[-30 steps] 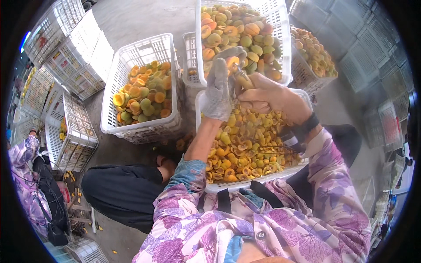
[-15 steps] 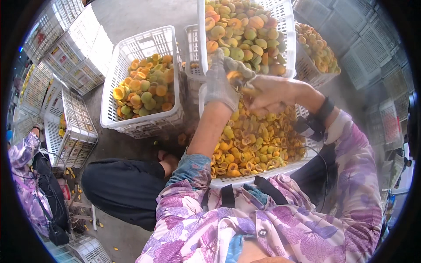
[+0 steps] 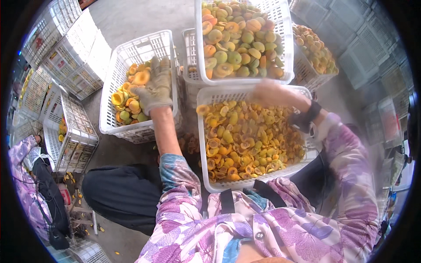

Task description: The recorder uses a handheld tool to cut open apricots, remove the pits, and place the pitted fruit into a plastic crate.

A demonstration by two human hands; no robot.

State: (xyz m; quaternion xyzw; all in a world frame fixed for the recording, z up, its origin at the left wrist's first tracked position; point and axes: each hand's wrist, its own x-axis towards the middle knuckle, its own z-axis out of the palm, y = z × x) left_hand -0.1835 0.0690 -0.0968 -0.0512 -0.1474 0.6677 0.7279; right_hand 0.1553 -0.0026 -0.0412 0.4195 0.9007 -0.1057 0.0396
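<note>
My left hand (image 3: 157, 85), in a pale work glove, reaches over the left white crate (image 3: 106, 105). Its thumb and fingers are spread. An orange fruit half (image 3: 141, 78) lies between thumb and fingers, seemingly loose. Below it are more cut fruit halves (image 3: 131, 105), like apricots. My bare right hand (image 3: 272, 93) is smeared by motion above the far rim of the near crate (image 3: 205, 175); its fingers cannot be read. That crate holds many small yellow fruit pieces (image 3: 245, 140). One fruit half (image 3: 202, 110) shows at its left rim.
Just beyond, a raised white crate (image 3: 245, 81) is full of green and orange fruit. Another fruit-filled crate (image 3: 313, 50) stands at the far right. Stacked crates (image 3: 79, 52) rise at the left, near another person's sleeve (image 3: 26, 153). Fruit scraps lie on the floor.
My left hand has left my right hand and swung left over the left crate, its fingers now spread. The right hand has moved slightly right and away from it.
</note>
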